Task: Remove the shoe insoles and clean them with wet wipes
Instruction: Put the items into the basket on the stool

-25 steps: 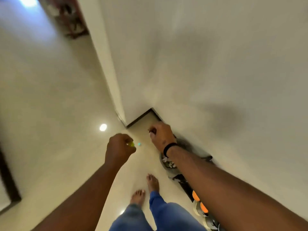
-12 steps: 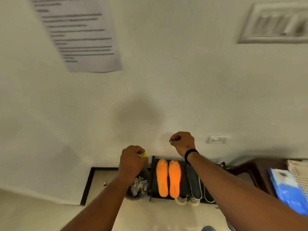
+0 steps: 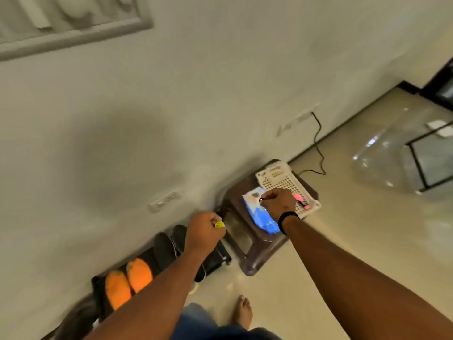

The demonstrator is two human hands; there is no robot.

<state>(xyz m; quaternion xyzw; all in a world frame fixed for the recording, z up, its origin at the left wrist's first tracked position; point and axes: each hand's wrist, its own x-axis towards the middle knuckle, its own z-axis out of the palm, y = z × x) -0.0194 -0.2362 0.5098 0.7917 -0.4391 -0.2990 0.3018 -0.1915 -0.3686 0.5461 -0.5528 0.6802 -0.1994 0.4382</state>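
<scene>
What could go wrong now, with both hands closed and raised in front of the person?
The left hand holds a small yellow thing, so taking the blue wipes pack with it may be awkward. The black cable lies on the floor near the bare foot: possible trip.

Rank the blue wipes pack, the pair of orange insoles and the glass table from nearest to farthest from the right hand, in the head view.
From the right hand:
1. Blue wipes pack, on the brown stool just below the hand.
2. Orange insoles, on the dark rack by the wall, off to the lower left.
3. Glass table, out on the floor to the right; in this tilted view it looks farthest.
</scene>
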